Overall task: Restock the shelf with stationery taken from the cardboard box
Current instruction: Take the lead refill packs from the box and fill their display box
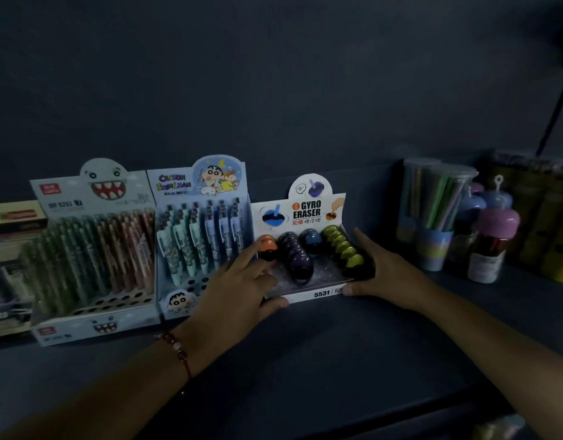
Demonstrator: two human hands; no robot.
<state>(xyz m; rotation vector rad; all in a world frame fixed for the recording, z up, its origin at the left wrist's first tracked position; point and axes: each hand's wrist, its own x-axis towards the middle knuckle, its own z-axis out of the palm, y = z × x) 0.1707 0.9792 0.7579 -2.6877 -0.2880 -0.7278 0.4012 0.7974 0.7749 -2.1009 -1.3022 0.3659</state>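
At the far left I see a stack of flat packs [10, 249] at the edge of the dark shelf [337, 360]. Next to it stands a pale display box of pens [93, 249] with a toothy cartoon face on its header, and touching its right side is a blue pen box [204, 236] with a cartoon boy on it. My left hand [239, 290] comes next: a beaded bracelet [178, 350] circles the wrist, the fingers are spread and nearly straight, the forefinger reaches to the orange eraser at the back left, and the thumb lies along the front left edge of the eraser box [305, 249]. That box, marked Gyro Eraser, sits on the shelf just beside the blue pen box, holding rows of round erasers. My right hand [378, 274] holds its right end, fingers laid along the side wall and thumb pressed on the front lip. Further right stand clear tubs of coloured sticks [432, 211] and small bottles [492, 242], well apart from my hand.
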